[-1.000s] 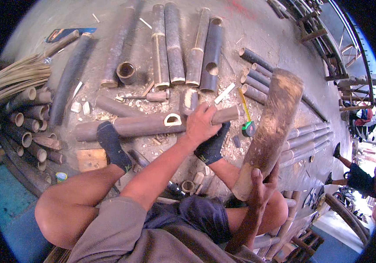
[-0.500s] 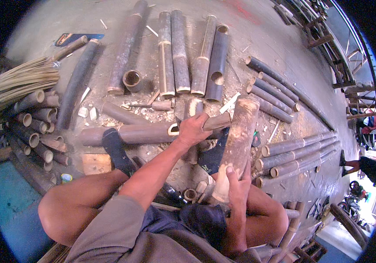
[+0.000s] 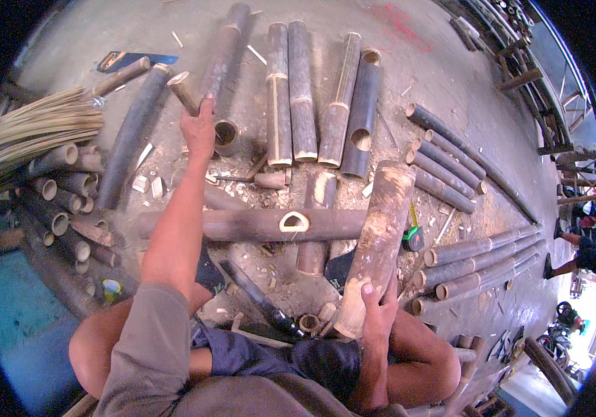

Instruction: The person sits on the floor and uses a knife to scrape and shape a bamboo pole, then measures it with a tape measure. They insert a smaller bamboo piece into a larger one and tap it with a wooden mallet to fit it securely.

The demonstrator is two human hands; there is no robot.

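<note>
My left hand (image 3: 198,128) is reached out to the far left, closed around a short bamboo piece (image 3: 181,90) whose pale cut end points up and left. In my right hand (image 3: 377,311) is the pale, narrow end of a thick wooden mallet (image 3: 383,215), brown with worn light patches, slanting over my right thigh. Across the floor before me lies a dark bamboo tube (image 3: 242,224) with a pale-edged hole cut in its upper side. It rests over a shorter block (image 3: 312,258) with a worn top.
Several bamboo tubes (image 3: 278,90) lie at the far side, more (image 3: 479,243) at the right, and a stack (image 3: 54,221) at the left. A chisel-like tool (image 3: 268,181), a green tape measure (image 3: 413,238), a handsaw (image 3: 121,61) and wood chips are on the floor.
My left hand has swung far and left with the short bamboo piece, away from the tube's hole, which now shows fully. My right hand keeps hold of the mallet.
</note>
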